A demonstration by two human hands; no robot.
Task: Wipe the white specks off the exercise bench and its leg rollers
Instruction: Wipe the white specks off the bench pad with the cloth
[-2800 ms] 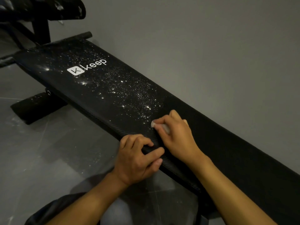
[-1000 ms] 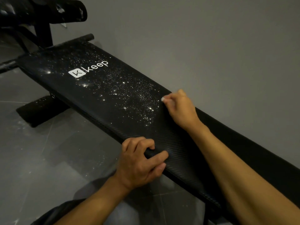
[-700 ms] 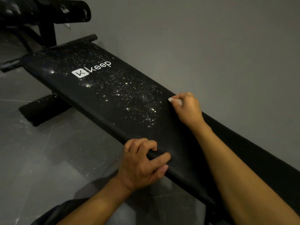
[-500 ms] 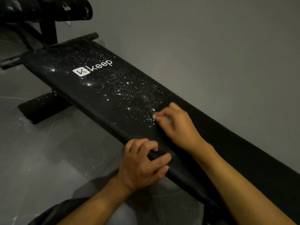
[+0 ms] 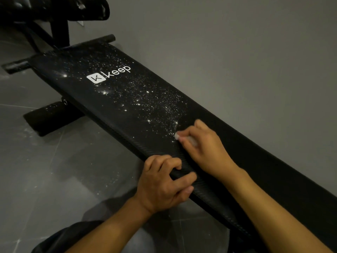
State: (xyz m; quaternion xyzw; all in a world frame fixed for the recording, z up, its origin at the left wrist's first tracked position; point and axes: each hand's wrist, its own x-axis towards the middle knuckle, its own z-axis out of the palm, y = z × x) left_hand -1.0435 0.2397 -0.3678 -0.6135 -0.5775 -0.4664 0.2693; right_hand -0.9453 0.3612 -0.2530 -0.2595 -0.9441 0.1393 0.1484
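Two hands work: left hand [image 5: 162, 183] grips the bench [image 5: 116, 99] edge; right hand [image 5: 204, 145] pinches a white wad [image 5: 184, 138], best pressed flat, overlapping strokes into the specks [image 5: 155, 99].

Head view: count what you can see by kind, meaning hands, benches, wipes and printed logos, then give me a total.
Hands: 2, the left hand and the right hand
Bench: 1
White wipe: 1
Keep logo: 1
Total: 5
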